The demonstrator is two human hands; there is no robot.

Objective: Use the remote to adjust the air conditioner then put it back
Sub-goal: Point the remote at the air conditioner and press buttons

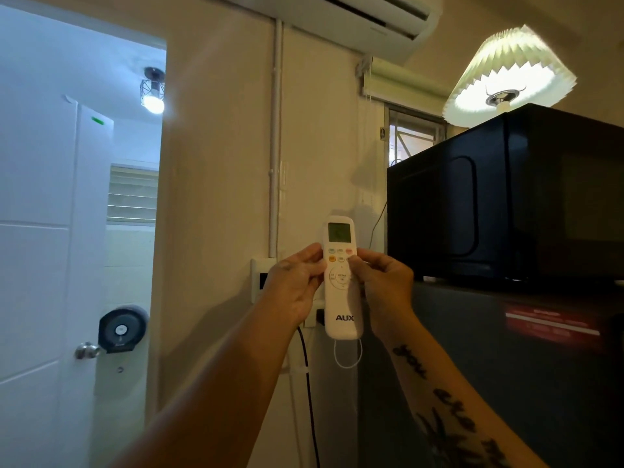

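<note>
A white remote (341, 302) marked AUX stands upright in front of me, screen at the top and a white cord loop hanging from its bottom. My left hand (295, 283) grips its left side. My right hand (385, 282) holds the right side, thumb resting on the buttons below the screen. The white air conditioner (354, 25) is mounted high on the wall, above and a little right of the remote.
A black microwave (499, 197) sits on a dark fridge (506, 366) at the right, with a lit pleated lamp (510, 76) above. A wall socket (260, 278) with a black cable lies behind my left hand. An open doorway (81, 214) to a bathroom is at left.
</note>
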